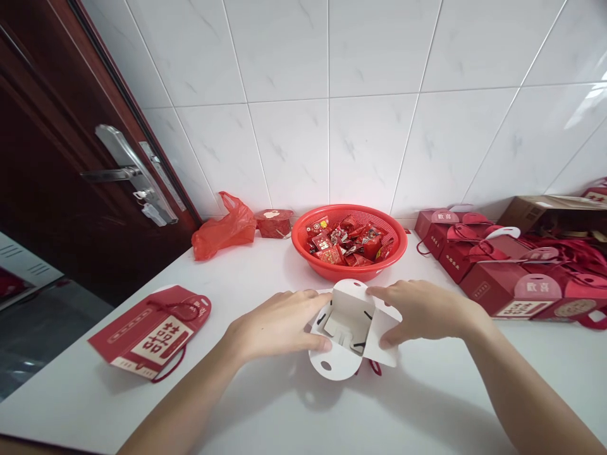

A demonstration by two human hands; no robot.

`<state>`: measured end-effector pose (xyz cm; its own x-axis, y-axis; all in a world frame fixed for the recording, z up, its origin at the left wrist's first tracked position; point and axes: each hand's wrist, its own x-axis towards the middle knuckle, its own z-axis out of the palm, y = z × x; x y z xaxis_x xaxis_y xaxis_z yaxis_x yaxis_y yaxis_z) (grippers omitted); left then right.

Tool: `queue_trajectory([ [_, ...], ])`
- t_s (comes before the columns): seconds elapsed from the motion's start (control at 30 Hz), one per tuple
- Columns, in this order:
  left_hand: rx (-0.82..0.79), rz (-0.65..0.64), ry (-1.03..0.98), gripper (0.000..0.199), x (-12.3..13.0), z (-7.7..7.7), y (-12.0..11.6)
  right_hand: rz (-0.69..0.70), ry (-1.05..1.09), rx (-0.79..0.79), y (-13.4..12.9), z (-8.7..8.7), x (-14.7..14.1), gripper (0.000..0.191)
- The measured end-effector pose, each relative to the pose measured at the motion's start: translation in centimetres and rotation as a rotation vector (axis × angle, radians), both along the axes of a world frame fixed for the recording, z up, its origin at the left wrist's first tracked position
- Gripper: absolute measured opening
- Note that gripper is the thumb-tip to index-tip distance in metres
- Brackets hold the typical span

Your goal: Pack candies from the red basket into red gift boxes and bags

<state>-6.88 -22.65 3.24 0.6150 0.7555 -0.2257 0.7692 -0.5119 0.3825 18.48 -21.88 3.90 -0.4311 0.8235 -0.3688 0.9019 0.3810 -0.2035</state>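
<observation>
An open paper gift box [348,319] stands in front of me, its white inside facing up and its rounded flaps spread outward. Black cord ends show on its inner walls, and a bit of red cord sticks out beneath it. My left hand [279,325] grips the box's left side, thumb on the near flap and fingers at the left edge. On the other side my right hand [422,309] holds the right flaps between thumb and fingers. Just behind the box is a red plastic basket [349,270] with red-wrapped sweets [348,241] in it.
A flat-folded red gift box [156,328] with cord handles lies at left. Behind it are a red plastic bag [225,230] and a small red packet [274,224] against the tiled wall. Assembled red boxes [512,284] and a cardboard carton [531,212] crowd the right side.
</observation>
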Motion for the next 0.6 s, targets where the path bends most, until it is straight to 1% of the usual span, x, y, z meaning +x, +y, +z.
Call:
queue_trajectory([
  [0.07, -0.001, 0.002, -0.011, 0.048, 0.0, -0.2, 0.2, -0.001, -0.004, -0.017, 0.4, -0.3, -0.2, 0.056],
  [0.23, 0.026, 0.020, -0.044, 0.050, 0.1, -0.9, 1.0, -0.041, -0.041, 0.002, 0.3, -0.3, 0.0, 0.050],
  [0.33, 0.082, 0.013, -0.065, 0.048, 0.1, -1.2, 1.5, -0.067, -0.049, 0.041, -0.1, 0.0, 0.2, 0.043],
  [0.43, 0.117, 0.007, -0.061, 0.046, 0.1, -1.3, 1.7, -0.047, -0.039, 0.114, -0.3, 0.3, 0.5, 0.036],
  [0.6, 0.151, 0.020, -0.032, 0.041, 0.3, -1.0, 1.3, -0.028, 0.031, 0.186, -0.1, 0.3, 1.3, 0.043],
])
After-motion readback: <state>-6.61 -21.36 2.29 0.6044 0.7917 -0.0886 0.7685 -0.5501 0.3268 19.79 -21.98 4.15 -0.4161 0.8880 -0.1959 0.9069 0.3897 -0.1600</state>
